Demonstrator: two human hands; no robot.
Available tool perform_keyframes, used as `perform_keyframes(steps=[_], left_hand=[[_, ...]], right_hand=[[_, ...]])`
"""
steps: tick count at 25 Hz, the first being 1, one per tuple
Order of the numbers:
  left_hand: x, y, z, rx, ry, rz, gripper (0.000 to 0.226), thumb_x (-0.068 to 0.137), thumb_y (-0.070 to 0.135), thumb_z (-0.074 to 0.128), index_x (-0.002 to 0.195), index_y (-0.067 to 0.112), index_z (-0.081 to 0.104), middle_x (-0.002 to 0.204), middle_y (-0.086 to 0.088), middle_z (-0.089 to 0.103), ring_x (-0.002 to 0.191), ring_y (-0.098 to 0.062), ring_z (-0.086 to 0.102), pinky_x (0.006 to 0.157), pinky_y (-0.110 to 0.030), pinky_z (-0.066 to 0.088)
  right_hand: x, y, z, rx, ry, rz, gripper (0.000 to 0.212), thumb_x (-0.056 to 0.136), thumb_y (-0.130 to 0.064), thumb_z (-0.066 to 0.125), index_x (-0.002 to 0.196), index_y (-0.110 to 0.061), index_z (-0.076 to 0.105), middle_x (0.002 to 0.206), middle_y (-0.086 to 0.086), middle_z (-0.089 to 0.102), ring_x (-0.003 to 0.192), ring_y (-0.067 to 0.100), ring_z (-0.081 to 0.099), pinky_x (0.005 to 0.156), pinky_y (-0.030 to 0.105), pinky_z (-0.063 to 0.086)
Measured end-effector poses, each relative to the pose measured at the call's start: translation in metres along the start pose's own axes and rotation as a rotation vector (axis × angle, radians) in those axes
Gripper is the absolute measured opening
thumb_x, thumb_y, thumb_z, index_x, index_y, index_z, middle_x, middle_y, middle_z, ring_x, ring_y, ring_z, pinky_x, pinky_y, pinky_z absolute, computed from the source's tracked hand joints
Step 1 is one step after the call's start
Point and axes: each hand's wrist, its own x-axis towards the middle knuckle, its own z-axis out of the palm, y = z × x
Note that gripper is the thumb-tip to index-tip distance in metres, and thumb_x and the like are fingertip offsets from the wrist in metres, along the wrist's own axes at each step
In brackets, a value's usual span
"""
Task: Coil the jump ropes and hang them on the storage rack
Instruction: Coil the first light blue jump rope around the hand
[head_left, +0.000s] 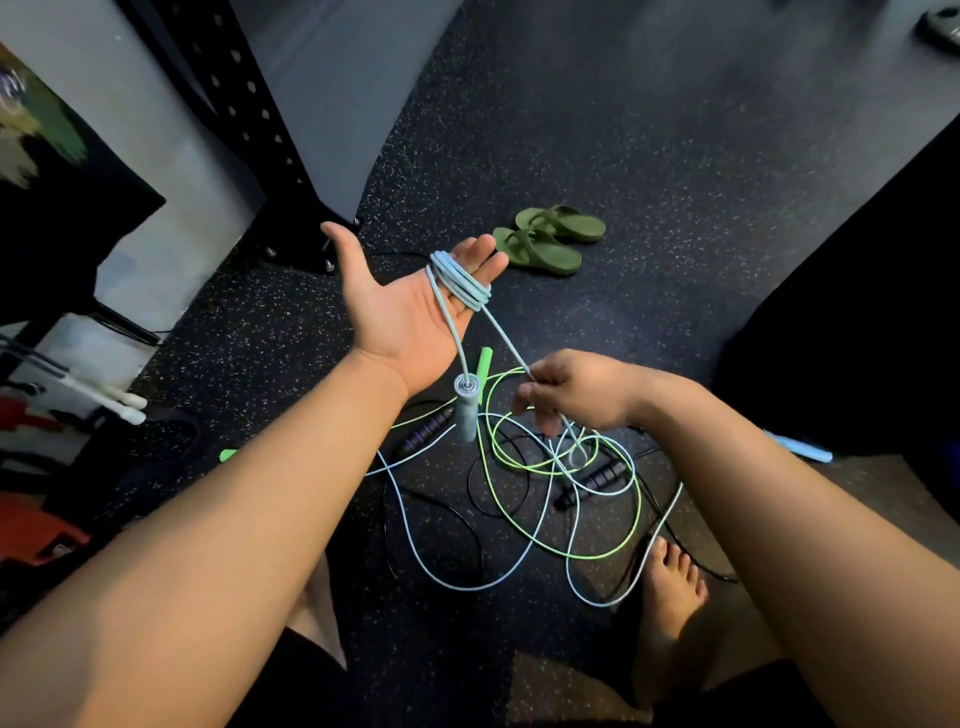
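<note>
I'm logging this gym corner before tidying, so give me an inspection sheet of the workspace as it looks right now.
Surface: dark speckled rubber floor.
Job's things: light blue rope partly coiled round left fingers, its handle dangling; green rope and black rope tangled on floor.
Clutter: green sandals.
Grippers: left hand open, palm up; right hand pinching blue rope.
Cables: nothing seen beyond the ropes.
Surroundings: black perforated rack upright, bare foot.

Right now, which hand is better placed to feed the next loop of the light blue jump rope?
Right. The right hand already pinches the light blue plastic jump rope running to the coil, while the left hand is open, palm up, with the loops wrapped around its fingers.
</note>
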Motion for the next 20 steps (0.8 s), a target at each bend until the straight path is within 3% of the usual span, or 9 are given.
perform_keyframes(steps=[3, 6, 9, 11, 13, 15, 17, 20], left_hand=[[0.003, -0.005, 0.001, 0.079, 0.032, 0.035, 0.132, 0.076, 0.097, 0.019, 0.147, -0.012, 0.038, 0.140, -0.027, 0.059, 0.129, -0.040, 0.060, 0.112, -0.042, 0.043], [0.006, -0.010, 0.002, 0.287, 0.124, 0.031, 0.127, 0.081, 0.092, 0.007, 0.143, -0.013, 0.039, 0.130, -0.028, 0.065, 0.124, -0.037, 0.064, 0.112, -0.041, 0.044], [0.010, -0.015, -0.002, 0.627, 0.196, -0.062, 0.125, 0.082, 0.089, -0.003, 0.137, -0.010, 0.048, 0.121, -0.025, 0.071, 0.118, -0.032, 0.068, 0.112, -0.041, 0.044], [0.009, -0.020, -0.002, 0.823, 0.129, -0.179, 0.128, 0.078, 0.091, -0.010, 0.127, -0.005, 0.060, 0.119, -0.020, 0.074, 0.119, -0.024, 0.067, 0.117, -0.039, 0.035], [0.007, -0.024, -0.002, 0.979, 0.020, -0.299, 0.130, 0.078, 0.088, -0.018, 0.113, -0.002, 0.069, 0.110, -0.018, 0.076, 0.106, -0.016, 0.072, 0.109, -0.029, 0.037], [0.003, -0.028, -0.001, 1.067, -0.065, -0.398, 0.131, 0.079, 0.084, -0.021, 0.102, -0.005, 0.072, 0.104, -0.023, 0.075, 0.098, -0.025, 0.073, 0.102, -0.030, 0.046], [0.000, -0.031, -0.003, 1.066, -0.150, -0.507, 0.137, 0.075, 0.089, -0.017, 0.108, -0.013, 0.068, 0.101, -0.028, 0.072, 0.100, -0.038, 0.070, 0.103, -0.038, 0.047], [-0.002, -0.029, -0.002, 0.960, -0.207, -0.598, 0.135, 0.068, 0.095, -0.012, 0.095, -0.010, 0.068, 0.080, -0.026, 0.070, 0.084, -0.037, 0.071, 0.095, -0.037, 0.048]], right_hand=[[-0.007, -0.012, -0.001, -0.032, -0.036, -0.040, 0.028, 0.105, -0.026, 0.046, 0.100, -0.009, 0.068, 0.065, 0.001, 0.070, 0.054, 0.007, 0.066, 0.059, 0.026, 0.050], [-0.013, -0.024, -0.010, -0.244, 0.187, -0.185, 0.030, 0.102, -0.031, 0.052, 0.092, -0.009, 0.071, 0.063, 0.004, 0.064, 0.052, 0.010, 0.056, 0.055, 0.023, 0.042], [-0.018, -0.030, -0.021, -0.315, 0.373, -0.311, 0.029, 0.100, -0.033, 0.057, 0.088, -0.011, 0.071, 0.059, 0.002, 0.057, 0.053, 0.015, 0.049, 0.054, 0.032, 0.032], [-0.019, -0.029, -0.023, -0.299, 0.443, -0.365, 0.021, 0.098, -0.035, 0.061, 0.095, -0.019, 0.074, 0.064, -0.003, 0.062, 0.056, 0.014, 0.052, 0.056, 0.032, 0.035], [-0.019, -0.026, -0.024, -0.263, 0.475, -0.408, 0.020, 0.095, -0.040, 0.065, 0.093, -0.023, 0.075, 0.069, -0.007, 0.067, 0.060, 0.015, 0.059, 0.057, 0.032, 0.043], [-0.017, -0.023, -0.026, -0.189, 0.493, -0.413, 0.021, 0.089, -0.045, 0.071, 0.088, -0.024, 0.073, 0.069, -0.011, 0.068, 0.060, 0.008, 0.060, 0.058, 0.031, 0.048], [-0.015, -0.018, -0.030, -0.082, 0.518, -0.399, 0.021, 0.082, -0.041, 0.079, 0.087, -0.022, 0.072, 0.064, -0.019, 0.065, 0.058, 0.002, 0.058, 0.057, 0.023, 0.045], [-0.012, -0.007, -0.033, 0.003, 0.549, -0.392, 0.023, 0.082, -0.039, 0.080, 0.087, -0.019, 0.071, 0.071, -0.013, 0.069, 0.063, 0.006, 0.061, 0.061, 0.025, 0.047]])
